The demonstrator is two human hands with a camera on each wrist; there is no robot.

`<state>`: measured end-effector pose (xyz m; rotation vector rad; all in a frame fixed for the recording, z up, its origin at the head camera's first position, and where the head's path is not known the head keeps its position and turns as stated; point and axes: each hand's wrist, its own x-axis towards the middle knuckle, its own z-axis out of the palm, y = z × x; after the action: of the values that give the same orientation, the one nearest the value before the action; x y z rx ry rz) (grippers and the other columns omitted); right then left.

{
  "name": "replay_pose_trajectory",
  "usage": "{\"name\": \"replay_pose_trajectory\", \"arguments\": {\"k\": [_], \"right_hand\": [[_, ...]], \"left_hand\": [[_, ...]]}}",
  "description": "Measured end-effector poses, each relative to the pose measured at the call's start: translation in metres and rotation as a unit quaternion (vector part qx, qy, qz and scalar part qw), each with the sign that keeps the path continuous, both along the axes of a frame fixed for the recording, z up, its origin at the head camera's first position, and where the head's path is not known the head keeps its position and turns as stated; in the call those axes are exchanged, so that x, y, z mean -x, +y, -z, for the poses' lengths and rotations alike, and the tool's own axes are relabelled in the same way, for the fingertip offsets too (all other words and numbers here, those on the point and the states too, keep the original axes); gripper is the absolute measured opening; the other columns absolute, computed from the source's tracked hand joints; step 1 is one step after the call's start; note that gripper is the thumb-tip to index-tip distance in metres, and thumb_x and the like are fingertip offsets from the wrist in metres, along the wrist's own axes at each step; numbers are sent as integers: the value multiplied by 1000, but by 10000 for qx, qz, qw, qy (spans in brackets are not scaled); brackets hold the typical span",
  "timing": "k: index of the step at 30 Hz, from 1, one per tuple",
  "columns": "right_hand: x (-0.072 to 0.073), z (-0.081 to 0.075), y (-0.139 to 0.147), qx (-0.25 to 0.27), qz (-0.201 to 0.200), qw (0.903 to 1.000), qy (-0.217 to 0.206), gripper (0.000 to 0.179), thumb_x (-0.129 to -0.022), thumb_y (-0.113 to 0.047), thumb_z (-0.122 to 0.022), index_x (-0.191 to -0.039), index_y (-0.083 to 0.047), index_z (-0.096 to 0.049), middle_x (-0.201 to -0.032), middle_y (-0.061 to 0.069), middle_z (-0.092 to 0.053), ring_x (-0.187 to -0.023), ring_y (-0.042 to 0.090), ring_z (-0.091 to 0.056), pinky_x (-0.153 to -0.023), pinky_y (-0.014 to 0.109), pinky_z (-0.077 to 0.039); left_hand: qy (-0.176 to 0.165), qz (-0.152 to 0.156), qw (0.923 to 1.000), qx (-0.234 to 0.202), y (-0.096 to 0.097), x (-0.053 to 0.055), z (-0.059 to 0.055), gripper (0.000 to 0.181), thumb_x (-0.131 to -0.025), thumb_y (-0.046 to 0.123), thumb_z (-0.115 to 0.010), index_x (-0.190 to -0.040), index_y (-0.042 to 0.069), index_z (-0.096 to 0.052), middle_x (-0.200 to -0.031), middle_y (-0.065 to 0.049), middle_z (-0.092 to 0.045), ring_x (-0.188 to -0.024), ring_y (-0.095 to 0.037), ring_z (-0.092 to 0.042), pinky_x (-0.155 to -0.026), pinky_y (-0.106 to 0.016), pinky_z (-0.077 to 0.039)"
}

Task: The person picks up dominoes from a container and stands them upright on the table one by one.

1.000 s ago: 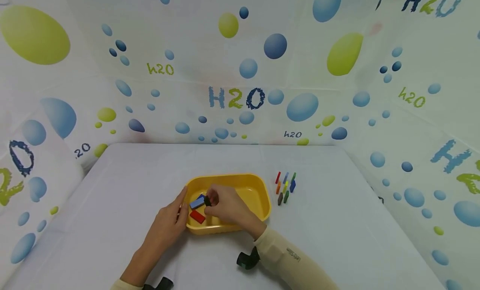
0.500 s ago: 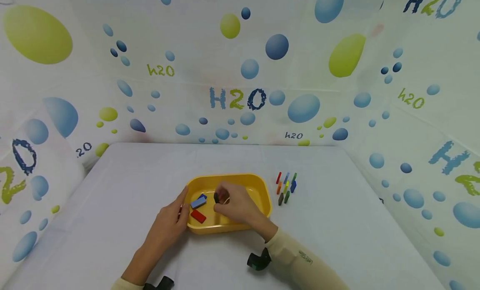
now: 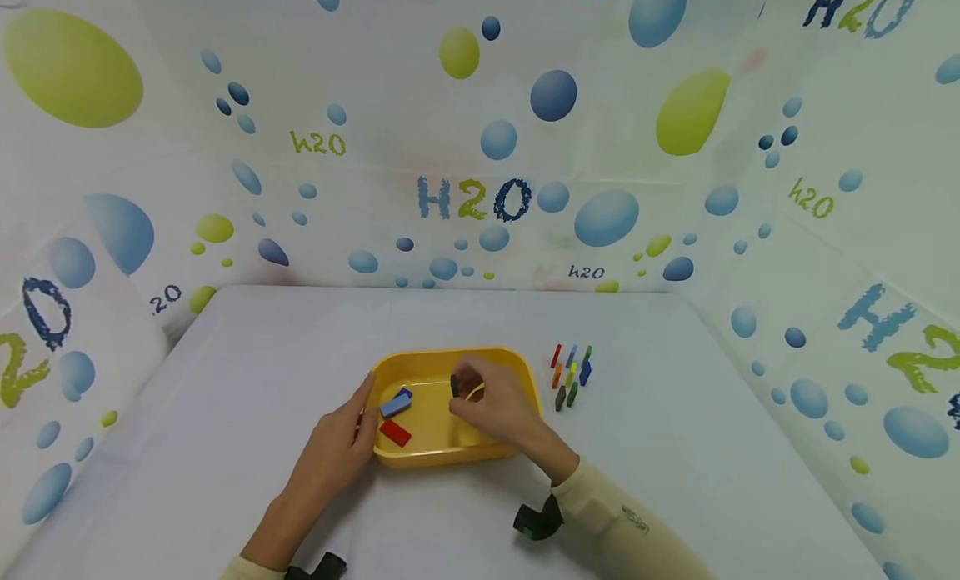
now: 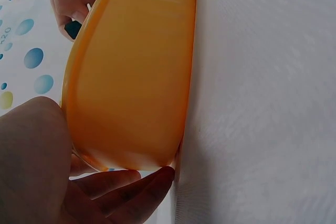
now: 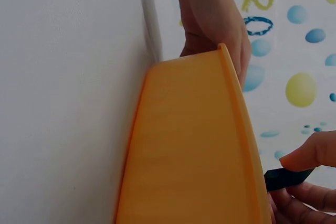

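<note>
My right hand (image 3: 495, 401) hovers over the right half of a shallow yellow tray (image 3: 442, 458). Between thumb and forefinger it pinches a small dark green block (image 5: 283, 179). A thin pale yellow strip (image 3: 475, 390) shows under the curled fingers, partly hidden. My left hand (image 3: 339, 442) rests against the tray's left end, its fingers fairly straight along the outer wall. In the left wrist view, those fingertips (image 4: 157, 179) touch the wall close to the tabletop. Inside the tray lie a red block (image 3: 395, 432), a light blue block (image 3: 395, 406) and a darker blue block (image 3: 406, 392) partly beneath it.
Right of the tray, several small blocks stand in rows, among them a red one (image 3: 556, 356), an orange one (image 3: 557, 375), a blue one (image 3: 585, 372) and a brown one (image 3: 560, 397). A white cloth (image 3: 675, 480) covers the table. Patterned curtains (image 3: 375, 88) hang behind and beside it.
The right hand has moved rightward inside the tray, away from the blue and red blocks, carrying the dark green block. The left hand stays at the tray's left end.
</note>
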<state>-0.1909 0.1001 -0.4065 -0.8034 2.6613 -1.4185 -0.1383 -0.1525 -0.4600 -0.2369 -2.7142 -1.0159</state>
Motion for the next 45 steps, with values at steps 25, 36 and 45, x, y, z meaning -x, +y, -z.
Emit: {"name": "replay_pose_trajectory", "arguments": {"k": [25,36,45], "right_hand": [[4,-5,62,642,696,9946,422,28,-86,-1,-78,-112,-3,-67,-100,4,-69,-89,19,-66,-82,40,-59],[3,-5,90,672,1034,9900,681,26,-85,4,-79,-107,-2,-67,-98,6,-68,-86,20,-67,-77,34,-59],[1,-5,113,639,1322,9857,831,25,-85,2,-80,-106,-4,-67,-96,4,-69,-85,19,-67,-75,31,-59]], "left_hand": [[96,57,9999,-7,1,-7,-4,54,-107,12,-51,-159,1,-40,-69,4,-43,-62,-11,-43,-60,-29,-43],[83,14,10000,-41,2,-11,-6,54,-106,11,-52,-158,0,-41,-70,4,-40,-63,-12,-43,-64,-31,-44],[-46,-11,10000,-77,4,-15,-13,54,-107,13,-51,-159,1,-41,-67,4,-38,-56,-11,-37,-53,-28,-38]]}}
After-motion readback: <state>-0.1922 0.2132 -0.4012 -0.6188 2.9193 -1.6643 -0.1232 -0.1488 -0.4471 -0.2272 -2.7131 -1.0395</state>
